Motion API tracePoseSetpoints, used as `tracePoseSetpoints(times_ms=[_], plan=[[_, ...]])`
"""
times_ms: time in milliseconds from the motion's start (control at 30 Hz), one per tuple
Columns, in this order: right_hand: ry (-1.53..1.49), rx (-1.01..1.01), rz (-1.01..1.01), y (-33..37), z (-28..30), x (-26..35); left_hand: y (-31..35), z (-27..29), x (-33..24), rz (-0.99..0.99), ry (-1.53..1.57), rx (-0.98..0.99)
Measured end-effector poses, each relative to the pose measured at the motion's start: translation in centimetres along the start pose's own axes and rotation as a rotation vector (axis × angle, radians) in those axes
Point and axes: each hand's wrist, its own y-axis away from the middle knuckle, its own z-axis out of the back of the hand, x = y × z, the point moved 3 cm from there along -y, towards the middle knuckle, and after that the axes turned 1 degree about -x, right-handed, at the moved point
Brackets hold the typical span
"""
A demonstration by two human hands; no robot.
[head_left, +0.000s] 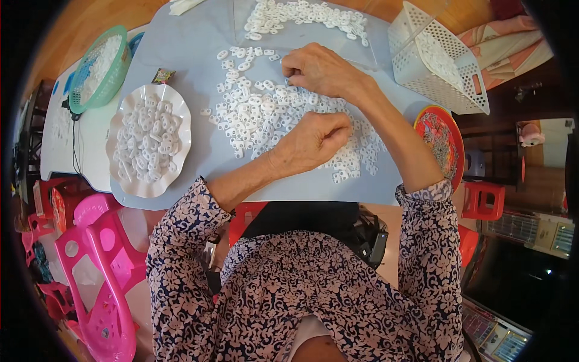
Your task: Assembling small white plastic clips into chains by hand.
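A wide pile of small white oval pieces with two holes each (250,111) lies spread over the light blue-grey table (202,151). My left hand (307,143) is closed above the near side of the pile, its fingers curled under. Beyond it, my right hand (322,69) reaches in from the right over the pile's far edge, fingertips bent together. Whatever either hand pinches is hidden or too small to make out. A white scalloped dish (183,130) to the left is heaped with similar white pieces.
A green basket (114,84) of white pieces stands at the far left. More white pieces (301,18) lie at the table's far edge. On the right are a white perforated basket (473,99) and a red bowl (456,142). A pink chair (114,308) stands lower left.
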Motion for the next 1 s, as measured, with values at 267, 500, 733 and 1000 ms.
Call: tracePoseSetpoints(times_ms=[267,500,733,1000], plan=[[-0.096,0.082,0.009,-0.5,0.8,0.2,-0.1,0.2,0.0,-0.049,-0.024,-0.028],[-0.386,-0.133,-0.169,3.1,2.9,-0.8,-0.2,1.5,0.4,0.089,0.211,-0.069],[-0.572,-0.354,-0.093,6.0,4.6,0.2,-1.5,3.7,1.6,0.212,0.606,-0.353],[-0.388,-0.348,0.019,6.9,4.8,2.0,-2.0,4.2,1.8,0.433,0.978,-0.125]])
